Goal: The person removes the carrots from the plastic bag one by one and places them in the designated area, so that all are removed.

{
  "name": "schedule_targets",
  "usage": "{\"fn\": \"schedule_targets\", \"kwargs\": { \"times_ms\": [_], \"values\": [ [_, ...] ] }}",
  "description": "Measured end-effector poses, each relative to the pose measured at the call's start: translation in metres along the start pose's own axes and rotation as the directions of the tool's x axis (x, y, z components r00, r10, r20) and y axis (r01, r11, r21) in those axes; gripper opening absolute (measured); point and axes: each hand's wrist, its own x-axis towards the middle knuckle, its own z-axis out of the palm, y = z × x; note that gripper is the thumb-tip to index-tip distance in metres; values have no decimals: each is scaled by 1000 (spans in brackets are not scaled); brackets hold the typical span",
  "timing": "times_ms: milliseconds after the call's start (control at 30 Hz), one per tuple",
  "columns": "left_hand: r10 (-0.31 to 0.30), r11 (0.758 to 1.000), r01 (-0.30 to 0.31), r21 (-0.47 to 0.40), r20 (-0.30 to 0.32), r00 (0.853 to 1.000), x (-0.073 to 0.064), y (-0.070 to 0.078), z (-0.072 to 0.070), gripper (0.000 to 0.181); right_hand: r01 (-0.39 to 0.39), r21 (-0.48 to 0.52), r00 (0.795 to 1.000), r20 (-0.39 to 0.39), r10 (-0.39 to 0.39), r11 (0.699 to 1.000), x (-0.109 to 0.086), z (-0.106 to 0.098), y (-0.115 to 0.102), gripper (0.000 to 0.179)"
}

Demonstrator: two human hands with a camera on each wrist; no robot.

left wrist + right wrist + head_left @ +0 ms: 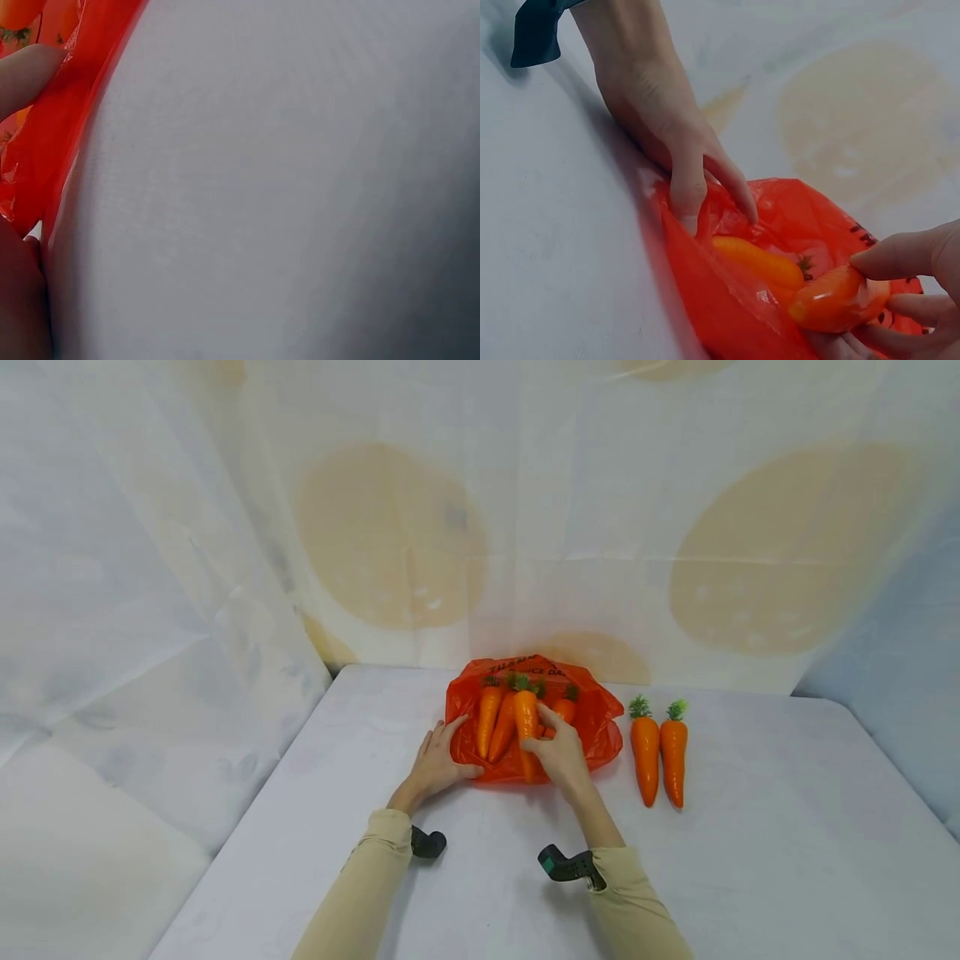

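Observation:
In the head view, a red plastic bag [600, 743] with black print lies at the back middle of the table, its mouth facing me. Inside are several carrots with green tops, among them a left carrot [489, 720]. My right hand [561, 752] pinches a carrot [527, 718] between thumb and fingers over the bag's mouth; the right wrist view shows this carrot [832, 301] with its tip toward the near rim. At the bag's left side my left hand [437, 764] spreads thumb and fingers against the rim. The left wrist view catches only part of that hand and red plastic [64, 112].
Right of the bag, two carrots lie side by side on the white table, a nearer-to-bag carrot [646, 760] and an outer carrot [674, 762]. A patterned cloth wall [570, 527] stands behind the table [750, 860], with cloth at both sides.

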Motion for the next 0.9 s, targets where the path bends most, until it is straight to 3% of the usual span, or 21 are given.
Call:
{"fn": "schedule_targets", "kwargs": {
  "times_ms": [267,633,900],
  "values": [
    [-5,1000,5,0,-2,1000,0,0,1,91,17,11,1000,19,-17,1000,-4,-20,4,68],
    [-6,1000,6,-7,4,1000,-1,2,-1,91,60,-56,998,38,-58,997,-6,-43,12,67],
    [-13,1000,13,-3,8,1000,-1,3,-1,91,176,-146,984,56,-169,974,-10,-62,9,64]
  ]
}}
